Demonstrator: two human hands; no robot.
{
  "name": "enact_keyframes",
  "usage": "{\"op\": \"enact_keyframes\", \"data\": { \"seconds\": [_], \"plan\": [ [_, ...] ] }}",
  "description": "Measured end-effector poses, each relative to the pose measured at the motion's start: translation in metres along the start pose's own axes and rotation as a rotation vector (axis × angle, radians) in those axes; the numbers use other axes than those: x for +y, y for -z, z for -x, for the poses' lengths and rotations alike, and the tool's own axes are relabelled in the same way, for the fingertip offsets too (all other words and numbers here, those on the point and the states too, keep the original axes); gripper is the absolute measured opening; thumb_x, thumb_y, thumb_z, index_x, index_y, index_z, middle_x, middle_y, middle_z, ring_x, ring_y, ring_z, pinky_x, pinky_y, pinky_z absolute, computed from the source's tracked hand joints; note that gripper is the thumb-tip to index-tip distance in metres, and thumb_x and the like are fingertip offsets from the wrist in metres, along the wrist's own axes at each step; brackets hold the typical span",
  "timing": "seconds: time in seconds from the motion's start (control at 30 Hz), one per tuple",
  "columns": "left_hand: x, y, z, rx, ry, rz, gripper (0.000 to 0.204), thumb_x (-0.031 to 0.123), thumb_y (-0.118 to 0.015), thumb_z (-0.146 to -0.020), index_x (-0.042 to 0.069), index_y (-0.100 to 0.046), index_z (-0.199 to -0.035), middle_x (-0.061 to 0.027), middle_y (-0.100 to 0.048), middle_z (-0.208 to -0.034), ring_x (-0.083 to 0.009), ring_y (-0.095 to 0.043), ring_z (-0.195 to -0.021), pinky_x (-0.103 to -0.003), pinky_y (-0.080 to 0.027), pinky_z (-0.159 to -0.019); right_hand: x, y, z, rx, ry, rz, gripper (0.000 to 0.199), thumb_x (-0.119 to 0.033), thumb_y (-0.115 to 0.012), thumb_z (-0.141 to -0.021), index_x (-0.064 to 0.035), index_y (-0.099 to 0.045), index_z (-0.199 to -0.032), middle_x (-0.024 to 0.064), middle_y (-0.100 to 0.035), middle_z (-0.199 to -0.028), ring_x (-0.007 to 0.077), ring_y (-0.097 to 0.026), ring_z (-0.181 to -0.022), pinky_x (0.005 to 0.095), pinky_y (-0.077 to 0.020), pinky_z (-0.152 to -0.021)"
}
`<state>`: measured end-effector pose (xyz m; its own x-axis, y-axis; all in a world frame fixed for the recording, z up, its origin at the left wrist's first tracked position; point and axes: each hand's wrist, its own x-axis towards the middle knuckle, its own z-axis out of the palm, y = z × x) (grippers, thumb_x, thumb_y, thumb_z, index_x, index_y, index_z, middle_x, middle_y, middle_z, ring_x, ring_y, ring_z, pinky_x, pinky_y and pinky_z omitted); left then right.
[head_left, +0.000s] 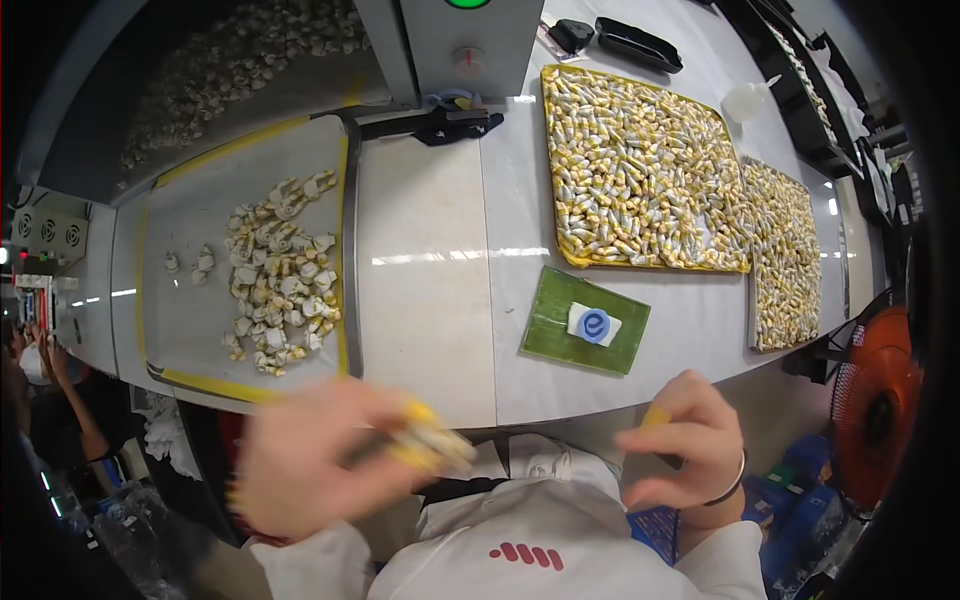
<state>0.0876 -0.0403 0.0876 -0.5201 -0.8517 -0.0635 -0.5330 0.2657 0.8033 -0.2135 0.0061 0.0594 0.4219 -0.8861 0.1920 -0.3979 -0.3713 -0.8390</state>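
My left hand (305, 460) is blurred by motion at the table's near edge and holds a small bunch of pale and yellow pieces (430, 445) in its fingers. My right hand (680, 445) hovers close to my body, fingers curled, with yellow caps on the fingertips; whether it holds anything I cannot tell. A grey tray (180, 330) at left carries several loose cream-coloured pieces (275, 275). A yellow-rimmed tray (640, 165) at right is packed with rows of small yellow and white pieces.
A second packed tray (785, 255) lies further right. A green mat with a white and blue block (585, 322) sits near the table's front. A grey machine (470, 45) stands at the back. An orange fan (875, 405) is at right. Another person (45, 400) is at far left.
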Motion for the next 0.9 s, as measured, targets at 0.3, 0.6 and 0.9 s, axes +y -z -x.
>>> {"op": "enact_keyframes", "data": {
  "seconds": [0.3, 0.6, 0.9],
  "plan": [
    [-0.122, 0.141, -0.049, 0.675, 0.253, -0.659, 0.035, 0.025, -0.068, -0.076, -0.001, -0.064, -0.100, -0.0173, -0.066, -0.088, -0.0244, -0.063, -0.075, -0.032, -0.048, -0.070, 0.011, 0.022, 0.025, 0.153, -0.081, 0.178, 0.028, -0.018, -0.078, -0.064, -0.0053, -0.070, -0.088, 0.0045, -0.055, -0.072, 0.0156, -0.049, -0.062, 0.0256, -0.0386, -0.053],
    [-0.270, 0.210, -0.118, 0.617, 0.326, -1.152, 0.047, 0.047, -0.061, -0.078, 0.009, -0.061, -0.106, -0.0212, -0.064, -0.091, -0.0385, -0.062, -0.083, -0.047, -0.049, -0.071, 0.014, 0.049, 0.041, 0.296, -0.169, 0.356, 0.020, 0.002, -0.068, -0.065, -0.0040, -0.069, -0.084, 0.0059, -0.056, -0.070, 0.0156, -0.054, -0.060, 0.0254, -0.0415, -0.054],
    [-0.222, 0.195, -0.092, 0.665, 0.285, -0.184, 0.038, 0.029, -0.051, -0.090, 0.003, -0.054, -0.119, -0.0085, -0.063, -0.093, -0.0144, -0.060, -0.081, -0.027, -0.044, -0.068, 0.054, 0.102, 0.011, 0.256, -0.244, 0.676, 0.009, -0.005, -0.065, -0.076, -0.0029, -0.064, -0.085, 0.0093, -0.056, -0.072, 0.0229, -0.053, -0.062, 0.0317, -0.0435, -0.059]
  ]
}}
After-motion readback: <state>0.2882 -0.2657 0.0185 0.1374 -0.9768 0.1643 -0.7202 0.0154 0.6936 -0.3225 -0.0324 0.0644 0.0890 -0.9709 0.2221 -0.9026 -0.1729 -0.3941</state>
